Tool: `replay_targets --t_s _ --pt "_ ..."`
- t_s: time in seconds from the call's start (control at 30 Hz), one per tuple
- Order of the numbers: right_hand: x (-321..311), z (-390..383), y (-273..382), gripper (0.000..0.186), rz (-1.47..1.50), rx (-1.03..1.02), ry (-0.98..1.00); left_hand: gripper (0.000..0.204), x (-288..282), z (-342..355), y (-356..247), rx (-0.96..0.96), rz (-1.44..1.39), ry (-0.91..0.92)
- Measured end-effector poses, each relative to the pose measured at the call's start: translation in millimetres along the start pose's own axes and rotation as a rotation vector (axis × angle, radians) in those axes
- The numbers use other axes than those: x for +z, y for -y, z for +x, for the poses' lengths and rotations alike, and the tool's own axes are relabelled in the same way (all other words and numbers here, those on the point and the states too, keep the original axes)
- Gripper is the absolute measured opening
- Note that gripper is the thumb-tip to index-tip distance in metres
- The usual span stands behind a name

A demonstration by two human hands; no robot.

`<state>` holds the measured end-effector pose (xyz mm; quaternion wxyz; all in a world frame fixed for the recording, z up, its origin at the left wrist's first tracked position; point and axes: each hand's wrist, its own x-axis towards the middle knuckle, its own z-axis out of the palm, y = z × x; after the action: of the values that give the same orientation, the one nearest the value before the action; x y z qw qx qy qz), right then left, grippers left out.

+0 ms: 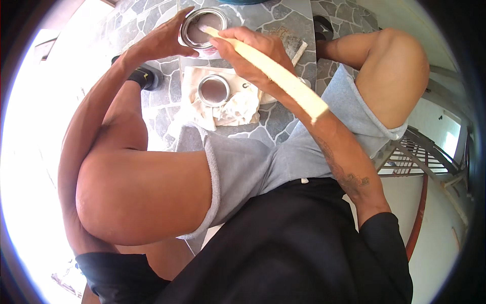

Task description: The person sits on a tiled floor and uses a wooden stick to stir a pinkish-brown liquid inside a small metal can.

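Nearest, a black shirt (283, 238) and grey shorts (243, 157) are seen. Beyond, a smaller can (213, 104), open and filled with brownish-grey liquid, is set on a pale cloth (238, 110). A flat pale stick (283, 81) is gripped in the right hand (258, 50), its far end held inside a larger can (203, 47) of similar liquid. That can's side is clasped by the left hand (164, 40). Farthest, a blue object (243, 2) is cut off by the top edge.

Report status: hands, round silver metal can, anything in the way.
Left hand cupping can. Right hand gripping long pale wooden stick, tip at can's mouth. No obstruction visible.
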<state>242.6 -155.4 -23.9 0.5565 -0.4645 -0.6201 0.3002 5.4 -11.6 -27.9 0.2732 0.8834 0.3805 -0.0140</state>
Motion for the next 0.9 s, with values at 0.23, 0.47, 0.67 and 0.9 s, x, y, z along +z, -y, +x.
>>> replay_targets --t_s 0.23,0.47,0.67,0.9 --pt "-13 7 27 0.033 -0.060 0.126 0.140 0.109 -2 -1 3 -0.078 -0.074 0.009" --pt "-15 -2 13 0.030 0.001 0.142 0.162 0.101 -5 -1 -8 -0.121 -0.071 0.012" --pt "1 1 -1 0.023 0.058 0.031 0.034 0.101 -5 1 -2 -0.152 -0.077 0.041" --pt "0 0 18 0.030 0.250 0.343 0.039 0.103 -4 -1 -3 -0.129 -0.082 0.019"
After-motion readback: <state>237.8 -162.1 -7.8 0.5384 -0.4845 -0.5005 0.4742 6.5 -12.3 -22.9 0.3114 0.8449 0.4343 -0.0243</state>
